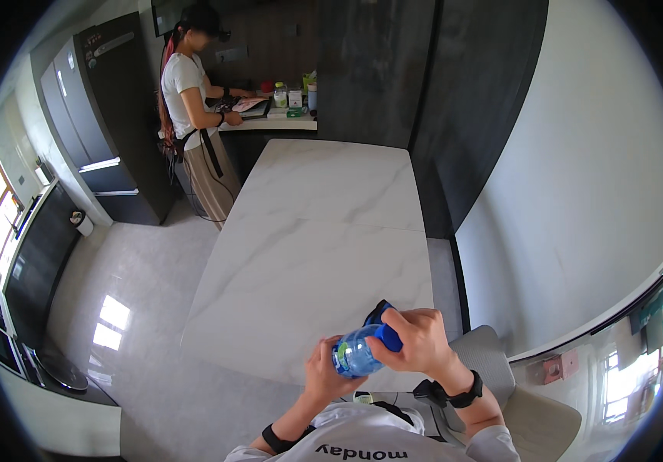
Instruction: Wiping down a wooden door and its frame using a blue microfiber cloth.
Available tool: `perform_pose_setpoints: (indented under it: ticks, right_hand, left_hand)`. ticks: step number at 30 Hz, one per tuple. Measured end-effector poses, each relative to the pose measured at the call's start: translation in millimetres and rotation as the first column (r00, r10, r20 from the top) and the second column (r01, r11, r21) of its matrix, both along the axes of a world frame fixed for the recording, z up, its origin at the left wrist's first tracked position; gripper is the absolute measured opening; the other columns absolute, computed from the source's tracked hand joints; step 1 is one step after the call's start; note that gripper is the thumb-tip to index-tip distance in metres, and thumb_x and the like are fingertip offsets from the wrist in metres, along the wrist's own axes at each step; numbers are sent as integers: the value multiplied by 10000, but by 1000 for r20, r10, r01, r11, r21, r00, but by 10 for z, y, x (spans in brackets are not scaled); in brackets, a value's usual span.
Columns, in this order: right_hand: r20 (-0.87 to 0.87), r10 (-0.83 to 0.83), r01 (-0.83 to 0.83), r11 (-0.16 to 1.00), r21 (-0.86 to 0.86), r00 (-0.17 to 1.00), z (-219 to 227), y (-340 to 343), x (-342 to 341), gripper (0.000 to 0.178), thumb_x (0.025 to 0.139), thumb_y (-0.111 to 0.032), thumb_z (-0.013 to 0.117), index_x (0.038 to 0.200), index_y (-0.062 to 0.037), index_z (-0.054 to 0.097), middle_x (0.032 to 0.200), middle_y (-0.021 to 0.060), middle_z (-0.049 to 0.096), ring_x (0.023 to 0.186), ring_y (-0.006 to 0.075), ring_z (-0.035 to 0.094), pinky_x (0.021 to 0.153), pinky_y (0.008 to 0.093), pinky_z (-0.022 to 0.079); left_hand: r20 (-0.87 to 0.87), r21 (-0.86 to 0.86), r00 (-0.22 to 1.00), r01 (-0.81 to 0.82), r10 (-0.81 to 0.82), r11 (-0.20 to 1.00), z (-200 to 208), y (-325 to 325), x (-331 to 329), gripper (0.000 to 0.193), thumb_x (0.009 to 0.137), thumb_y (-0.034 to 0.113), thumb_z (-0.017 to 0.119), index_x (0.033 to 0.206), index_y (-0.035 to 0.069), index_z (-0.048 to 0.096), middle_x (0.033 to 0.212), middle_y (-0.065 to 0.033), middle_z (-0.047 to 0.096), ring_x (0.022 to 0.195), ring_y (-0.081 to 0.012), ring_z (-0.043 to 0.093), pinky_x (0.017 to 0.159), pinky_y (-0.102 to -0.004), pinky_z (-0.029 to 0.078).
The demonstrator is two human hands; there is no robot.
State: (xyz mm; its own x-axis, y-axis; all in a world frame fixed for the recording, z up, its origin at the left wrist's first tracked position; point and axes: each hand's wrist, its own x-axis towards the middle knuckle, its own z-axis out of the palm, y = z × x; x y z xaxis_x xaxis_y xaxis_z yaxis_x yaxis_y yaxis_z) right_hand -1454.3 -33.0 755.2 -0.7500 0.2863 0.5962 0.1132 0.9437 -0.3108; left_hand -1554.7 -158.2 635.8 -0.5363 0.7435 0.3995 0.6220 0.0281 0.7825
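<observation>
A clear plastic bottle (357,352) with a blue and green label is held tilted over the near edge of the table. My left hand (323,375) is closed around its body. My right hand (421,345) grips the blue cap (387,337) at the bottle's upper end, thumb and fingers bent about it. A dark blue and black piece (378,311) sticks out past the right hand's fingers; I cannot make out what it is. Whether the cap is loose or tight does not show.
A white marbled table (308,262) stretches ahead of me. Beyond it, a person (191,100) stands at a counter (300,122) holding bottles and boxes. A dark refrigerator (116,115) stands far left. Grey chairs (485,358) are close on my right.
</observation>
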Motion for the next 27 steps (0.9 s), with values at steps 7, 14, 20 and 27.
perform_pose_setpoints:
  ticks: [7, 14, 20, 27]
  right_hand:
    - [-83, 59, -71, 986, -152, 995, 94, 1, 146, 234, 608, -202, 653, 621, -44, 480, 423, 65, 416, 338, 220, 425, 348, 271, 346]
    - [-148, 301, -312, 948, -61, 942, 239, 11, 305, 223, 584, -203, 659, 615, -47, 503, 440, 21, 395, 349, 175, 407, 343, 261, 318]
    - [-149, 644, -660, 743, -115, 751, 414, 22, 408, 244, 577, -216, 680, 645, -44, 521, 508, 30, 411, 393, 184, 421, 359, 259, 318]
    - [90, 622, -621, 782, -42, 778, 756, 3, 598, 377, 575, -349, 722, 775, -60, 586, 503, -4, 451, 369, 110, 432, 334, 195, 323]
  left_hand:
    - [33, 3, 985, 168, -168, 986, 80, 33, 0, 687, 428, 298, 747, 976, -3, 462, 807, -133, 589, 683, -272, 600, 622, -330, 487]
    - [127, 1, 893, 434, -431, 901, 226, 4, 34, 668, 446, 285, 737, 1000, 30, 467, 807, -133, 596, 701, -289, 600, 650, -328, 482]
    - [341, 15, 522, 829, -782, 560, 485, -27, -49, 631, 463, 239, 734, 1002, 39, 474, 793, -116, 603, 700, -255, 605, 631, -310, 471]
    - [458, 189, 97, 961, -884, 204, 551, 33, -71, 646, 463, 239, 737, 1006, -3, 485, 807, -83, 590, 676, -194, 579, 635, -261, 441]
